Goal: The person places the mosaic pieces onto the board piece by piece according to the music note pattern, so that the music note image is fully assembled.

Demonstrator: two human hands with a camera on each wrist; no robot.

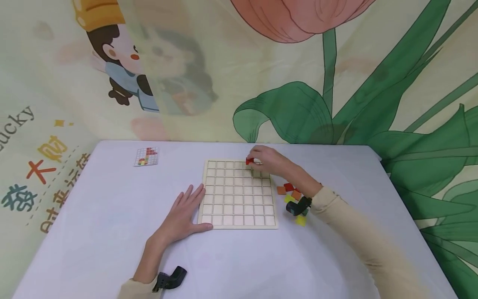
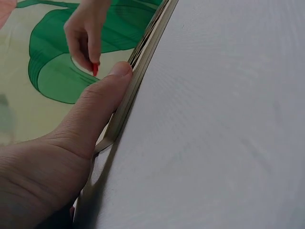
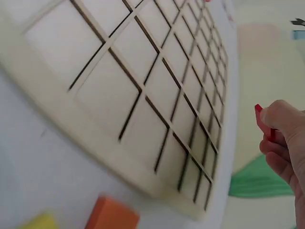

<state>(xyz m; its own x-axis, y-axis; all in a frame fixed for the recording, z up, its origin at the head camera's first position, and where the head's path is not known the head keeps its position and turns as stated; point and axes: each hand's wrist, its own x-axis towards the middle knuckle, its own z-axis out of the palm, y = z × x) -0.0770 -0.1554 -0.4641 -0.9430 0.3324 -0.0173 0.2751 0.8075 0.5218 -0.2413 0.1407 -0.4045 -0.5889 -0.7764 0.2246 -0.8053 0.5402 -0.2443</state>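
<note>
A pale wooden grid board (image 1: 239, 227) lies flat on the white table. My left hand (image 1: 181, 216) rests along its left edge with the fingers spread, the thumb at the near left corner; the left wrist view shows the thumb against the board's side. Above the far edge, right of the middle, my right hand (image 1: 270, 161) pinches a small red block (image 1: 249, 161) between thumb and fingers. In the right wrist view that red block (image 3: 260, 121) is partly covered by the fingertips. Beside the board's right edge lie loose red, orange and yellow blocks (image 1: 281, 190), some hidden under the right wrist.
A small card (image 1: 146, 157) printed with a coloured grid pattern lies at the back left of the table (image 1: 93, 232). Printed cloth (image 1: 224, 62) hangs behind the table. Each wrist wears a black camera mount (image 1: 171, 278).
</note>
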